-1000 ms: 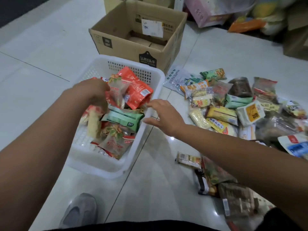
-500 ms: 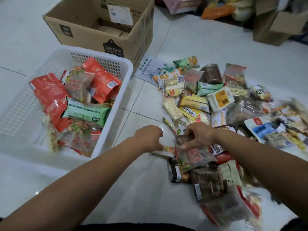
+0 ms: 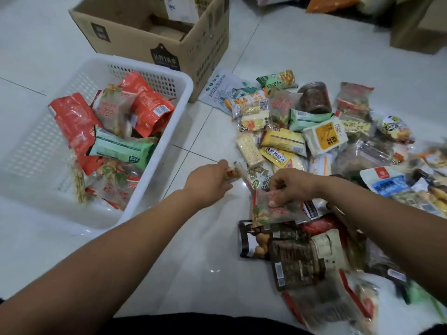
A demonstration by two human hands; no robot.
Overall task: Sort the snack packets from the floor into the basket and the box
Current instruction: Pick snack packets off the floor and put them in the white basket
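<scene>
Pouches (image 3: 290, 252), dark ones, are lying nearest. Just beyond, right grip (image 3: 292, 187) is pinching a clear red-printed packet (image 3: 273, 211) by its edge; left grip (image 3: 208, 182), beside it, is holding a small packet (image 3: 233, 174). Basket (image 3: 145, 67) is sitting left of both grips, box (image 3: 135, 37) beyond. Risk: thin pinch on slick film may be slipping mid-carry, or dragging pouches along.

Glossy tiled floor (image 3: 205, 269); perforated plastic basket (image 3: 150, 189); matt cardboard box (image 3: 135, 42); shiny packets (image 3: 283, 139).
</scene>
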